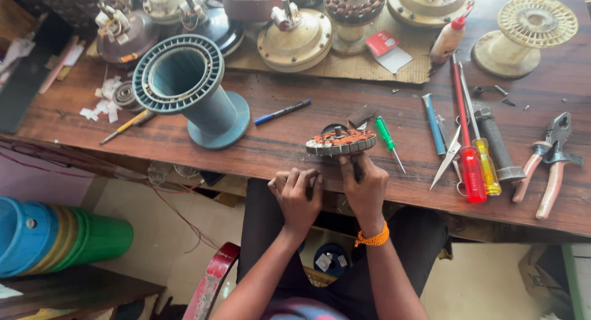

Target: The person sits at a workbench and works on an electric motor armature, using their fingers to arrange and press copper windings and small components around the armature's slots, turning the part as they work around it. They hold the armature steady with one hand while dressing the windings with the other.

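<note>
Copper-wound motor core, round and ribbed in grey metal with orange-brown wire coiled across its top, sits tilted at the front edge of the worn wooden bench. Right hand is up against its near rim, fingers curled tight around something dark and slim; what exactly it pinches I cannot tell. Left hand rests just left of the core on the bench edge, fist closed around a small dark piece, hidden mostly by the knuckles. Just right of the core lies a green-handled screwdriver, slim and shiny. Further right: steel scissors, a red screwdriver and a yellow one with clear plastic handles, then pliers with pinkish grips. Left of the core stands a big blue-grey plastic spool, ridged at its flange, and a blue pen between them.
</note>
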`<state>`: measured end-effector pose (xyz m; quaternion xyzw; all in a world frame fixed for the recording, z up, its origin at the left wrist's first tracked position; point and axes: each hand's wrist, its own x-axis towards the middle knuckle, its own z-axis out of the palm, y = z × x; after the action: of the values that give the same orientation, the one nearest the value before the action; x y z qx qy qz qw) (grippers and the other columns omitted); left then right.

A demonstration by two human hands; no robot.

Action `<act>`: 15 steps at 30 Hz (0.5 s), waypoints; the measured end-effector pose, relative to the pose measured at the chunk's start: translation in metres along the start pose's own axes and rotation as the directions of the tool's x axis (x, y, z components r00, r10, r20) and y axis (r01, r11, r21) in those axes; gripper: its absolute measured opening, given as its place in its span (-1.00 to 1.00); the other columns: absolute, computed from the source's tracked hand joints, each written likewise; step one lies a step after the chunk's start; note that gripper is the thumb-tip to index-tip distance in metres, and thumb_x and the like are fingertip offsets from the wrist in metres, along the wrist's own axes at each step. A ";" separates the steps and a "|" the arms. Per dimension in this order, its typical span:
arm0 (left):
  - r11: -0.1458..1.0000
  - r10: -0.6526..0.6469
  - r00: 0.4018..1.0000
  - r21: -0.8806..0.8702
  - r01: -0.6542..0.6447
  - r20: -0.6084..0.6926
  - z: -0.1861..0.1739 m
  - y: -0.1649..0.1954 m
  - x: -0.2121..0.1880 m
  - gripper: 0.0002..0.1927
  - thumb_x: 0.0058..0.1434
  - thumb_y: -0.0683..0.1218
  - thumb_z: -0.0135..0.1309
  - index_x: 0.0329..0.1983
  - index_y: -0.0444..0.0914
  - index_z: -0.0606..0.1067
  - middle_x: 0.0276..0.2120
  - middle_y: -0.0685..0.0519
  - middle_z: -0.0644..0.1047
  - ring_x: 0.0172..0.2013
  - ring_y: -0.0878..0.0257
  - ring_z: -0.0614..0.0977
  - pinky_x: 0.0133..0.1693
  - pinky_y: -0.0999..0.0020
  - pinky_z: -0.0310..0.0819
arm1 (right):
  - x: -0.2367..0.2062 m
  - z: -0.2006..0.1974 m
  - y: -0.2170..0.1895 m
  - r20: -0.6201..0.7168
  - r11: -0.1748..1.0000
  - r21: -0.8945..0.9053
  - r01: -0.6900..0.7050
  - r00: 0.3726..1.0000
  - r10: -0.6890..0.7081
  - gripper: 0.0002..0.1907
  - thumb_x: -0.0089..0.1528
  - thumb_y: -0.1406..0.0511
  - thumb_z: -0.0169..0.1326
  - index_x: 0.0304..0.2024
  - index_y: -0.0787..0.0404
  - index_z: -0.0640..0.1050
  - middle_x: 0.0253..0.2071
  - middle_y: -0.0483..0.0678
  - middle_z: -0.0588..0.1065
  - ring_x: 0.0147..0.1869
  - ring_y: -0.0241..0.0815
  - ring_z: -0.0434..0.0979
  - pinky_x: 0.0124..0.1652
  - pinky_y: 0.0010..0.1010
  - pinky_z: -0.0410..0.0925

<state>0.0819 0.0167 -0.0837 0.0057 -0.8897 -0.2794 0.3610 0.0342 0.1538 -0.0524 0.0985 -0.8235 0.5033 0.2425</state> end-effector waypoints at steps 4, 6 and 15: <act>0.884 -0.228 0.938 -0.347 0.312 0.260 -0.029 0.007 0.024 -0.82 0.24 -0.01 0.22 -0.16 -0.17 0.61 -0.26 0.09 0.59 -0.12 0.17 0.58 0.01 0.19 0.41 | 0.001 0.002 0.000 -0.024 1.000 -0.008 0.020 1.000 -0.020 -0.84 0.30 0.32 0.18 -0.18 0.34 0.57 -0.52 0.18 0.47 -0.53 0.08 0.47 -0.45 -0.22 0.28; 0.236 -0.208 0.833 -0.800 0.552 0.513 -0.055 0.010 0.044 -0.63 0.27 0.07 0.19 0.06 -0.19 0.51 -0.10 0.03 0.58 0.02 0.16 0.57 0.09 0.22 0.48 | 0.001 0.003 -0.001 -0.037 0.998 0.002 0.057 0.998 -0.057 -0.83 0.31 0.32 0.16 -0.14 0.34 0.57 -0.50 0.17 0.47 -0.52 0.08 0.47 -0.44 -0.22 0.29; -0.319 0.568 0.814 -0.878 0.357 0.124 -0.122 0.043 0.058 -0.39 0.42 0.31 0.01 -0.12 -0.36 0.63 -0.24 -0.12 0.67 -0.35 0.00 0.66 -0.32 0.21 0.58 | -0.004 0.008 0.003 -0.030 0.998 -0.020 0.059 0.998 -0.059 -0.84 0.36 0.31 0.17 -0.22 0.32 0.56 -0.50 0.13 0.48 -0.52 -0.03 0.48 -0.45 -0.28 0.27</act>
<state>0.1261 -0.0194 0.0462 -0.4603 -0.3312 -0.8228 -0.0382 0.0338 0.1475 -0.0595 0.1128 -0.8211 0.4896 0.2708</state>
